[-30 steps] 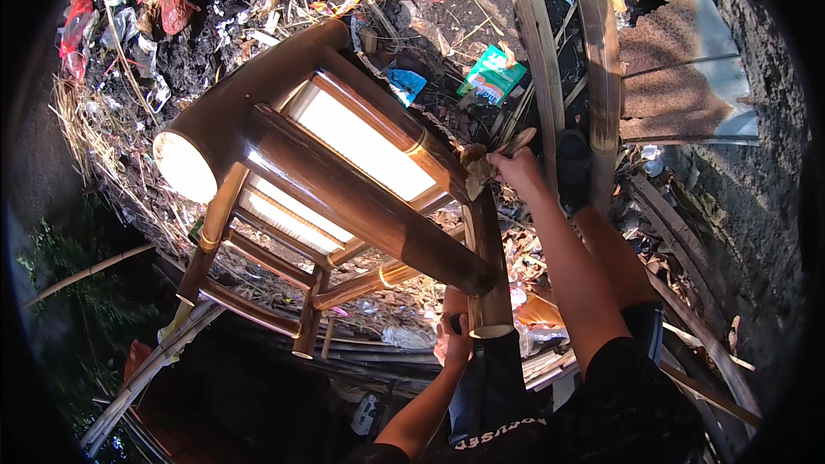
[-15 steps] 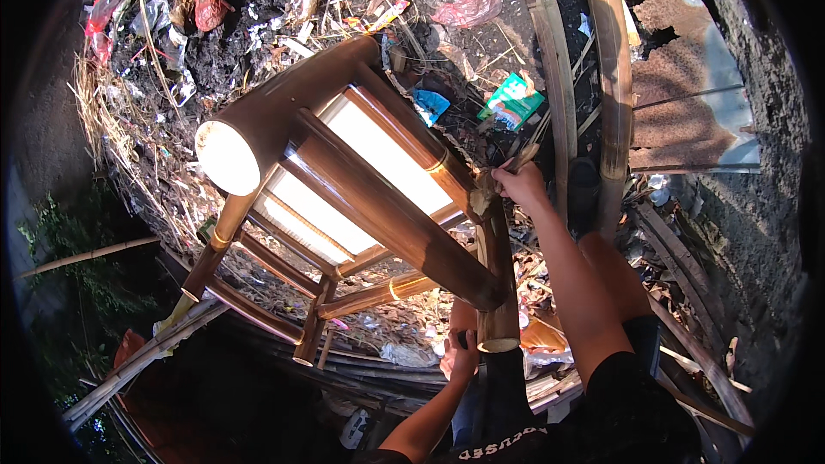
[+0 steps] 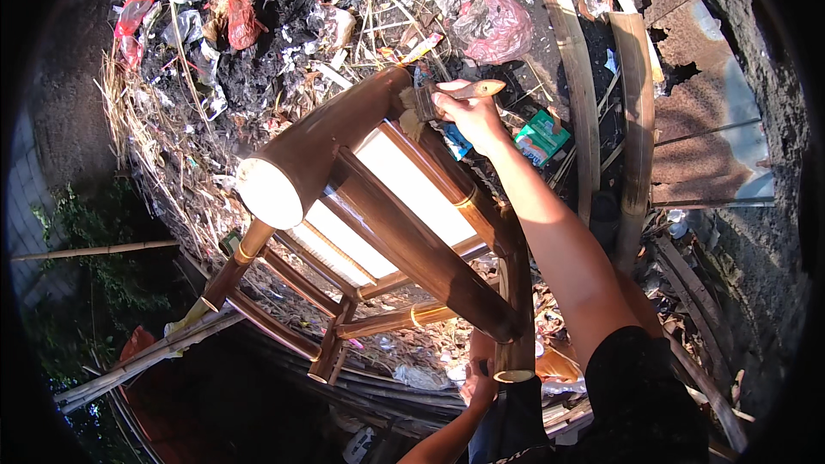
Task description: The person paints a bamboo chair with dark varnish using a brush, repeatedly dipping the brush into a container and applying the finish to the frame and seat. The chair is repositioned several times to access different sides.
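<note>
Bamboo chair frame (image 3: 378, 206), tilted at centre, its thick top pole glossy brown while the pale panels between the rails remain uncoated, so I judge the coating partly done. My left hand (image 3: 481, 374), near, clenches a lower leg. My right hand (image 3: 468, 112), far, grasps a paintbrush (image 3: 447, 96) touching the pole. Right of it, a green rectangular carton (image 3: 543, 136); beyond, a pink bag (image 3: 494, 26).
</note>
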`<control>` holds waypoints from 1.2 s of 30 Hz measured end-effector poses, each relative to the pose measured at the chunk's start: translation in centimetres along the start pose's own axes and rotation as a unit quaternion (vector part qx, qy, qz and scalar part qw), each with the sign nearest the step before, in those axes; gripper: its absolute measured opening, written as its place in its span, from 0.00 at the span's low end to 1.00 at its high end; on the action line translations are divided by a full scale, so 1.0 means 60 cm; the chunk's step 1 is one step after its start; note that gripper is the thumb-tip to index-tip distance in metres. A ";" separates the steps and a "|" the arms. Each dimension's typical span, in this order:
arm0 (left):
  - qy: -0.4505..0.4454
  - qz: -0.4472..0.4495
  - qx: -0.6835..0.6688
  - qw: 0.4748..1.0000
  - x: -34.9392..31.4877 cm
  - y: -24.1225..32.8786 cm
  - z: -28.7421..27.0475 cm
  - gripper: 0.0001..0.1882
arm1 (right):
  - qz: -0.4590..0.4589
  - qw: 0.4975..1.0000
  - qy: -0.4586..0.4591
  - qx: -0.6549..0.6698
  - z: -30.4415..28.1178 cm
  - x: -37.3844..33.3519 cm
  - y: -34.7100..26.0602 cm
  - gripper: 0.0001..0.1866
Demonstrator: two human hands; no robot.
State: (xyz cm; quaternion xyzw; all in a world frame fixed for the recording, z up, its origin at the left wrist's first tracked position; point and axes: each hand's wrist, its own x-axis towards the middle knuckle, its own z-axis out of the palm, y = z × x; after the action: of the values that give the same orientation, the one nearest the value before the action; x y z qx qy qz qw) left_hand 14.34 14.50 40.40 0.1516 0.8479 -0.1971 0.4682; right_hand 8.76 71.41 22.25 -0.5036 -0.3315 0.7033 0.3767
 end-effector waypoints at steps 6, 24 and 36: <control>-0.064 -0.067 0.053 0.994 -0.033 0.084 -0.073 0.39 | -0.090 0.977 0.102 -0.166 0.055 0.103 0.027 0.15; -0.081 -0.100 0.038 0.991 -0.017 0.075 -0.056 0.31 | -0.008 0.980 -0.160 -0.114 0.059 0.128 -0.167 0.13; -0.076 -0.066 0.055 0.993 -0.015 0.082 -0.068 0.33 | 0.076 0.955 -0.194 0.212 0.031 0.001 -0.171 0.17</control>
State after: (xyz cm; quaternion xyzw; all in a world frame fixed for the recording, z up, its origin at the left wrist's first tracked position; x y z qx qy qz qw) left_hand 13.98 20.67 42.18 0.1053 0.8060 -0.2847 0.5081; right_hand 8.98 76.38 31.41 -0.2896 -0.2027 0.8682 0.3484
